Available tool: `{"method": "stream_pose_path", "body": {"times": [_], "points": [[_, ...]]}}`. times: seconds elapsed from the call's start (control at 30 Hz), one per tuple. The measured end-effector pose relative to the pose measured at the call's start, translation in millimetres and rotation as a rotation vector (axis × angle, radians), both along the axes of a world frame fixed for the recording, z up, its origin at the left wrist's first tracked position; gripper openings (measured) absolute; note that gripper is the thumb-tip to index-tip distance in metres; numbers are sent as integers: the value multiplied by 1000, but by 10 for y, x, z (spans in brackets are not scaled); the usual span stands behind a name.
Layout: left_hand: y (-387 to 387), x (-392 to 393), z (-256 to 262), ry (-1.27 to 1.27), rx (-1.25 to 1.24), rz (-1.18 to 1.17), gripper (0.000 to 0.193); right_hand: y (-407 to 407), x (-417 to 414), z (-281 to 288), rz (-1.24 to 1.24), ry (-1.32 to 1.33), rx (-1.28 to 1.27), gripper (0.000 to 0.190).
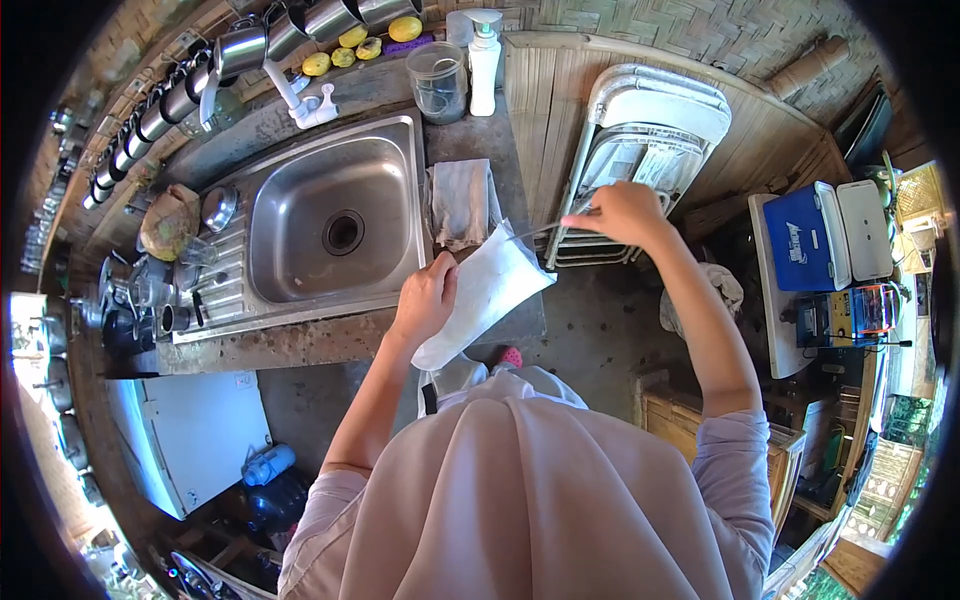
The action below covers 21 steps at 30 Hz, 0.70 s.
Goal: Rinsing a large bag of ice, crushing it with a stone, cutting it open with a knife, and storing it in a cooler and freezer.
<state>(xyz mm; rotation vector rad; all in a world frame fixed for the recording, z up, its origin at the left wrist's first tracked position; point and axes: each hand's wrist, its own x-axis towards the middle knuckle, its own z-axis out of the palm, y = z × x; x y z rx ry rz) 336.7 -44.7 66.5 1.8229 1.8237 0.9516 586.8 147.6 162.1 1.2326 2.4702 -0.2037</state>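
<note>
My left hand (426, 294) grips the left edge of a white plastic bag (487, 289), which slants over the counter's front corner. Whitish contents fill the bag; I cannot tell what they are. My right hand (619, 214), up and to the right of the bag, pinches the end of a thin metal utensil (541, 227). The utensil's far end reaches the bag's upper opening, and its tip is hard to make out. Just behind the bag lies a folded grey cloth (461, 199) on the counter, beside the stainless steel sink (337, 217).
A clear plastic container (437, 82) and a white pump bottle (484, 71) stand at the counter's back. Folded white chairs (645, 142) lean on the wall. Dishes (142, 289) crowd the far left. On the right, a blue cooler (806, 236) rests on a table.
</note>
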Motion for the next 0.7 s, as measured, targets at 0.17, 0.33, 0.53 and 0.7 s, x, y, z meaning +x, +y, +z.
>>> {"method": "stream_pose_path", "body": {"times": [0.17,0.33,0.53,0.7], "points": [[58,-12,115,58,-37,-7,13,-290,77,-121,-99,192,-101,77],[81,-38,61,85,-43,-96,18,-509,30,-230,4,233,-104,75],[80,-71,-71,-212,-128,-32,23,-610,-105,-501,228,282,52,74],[93,-87,-79,-173,-135,-45,21,-526,-151,-630,288,298,82,72]]}}
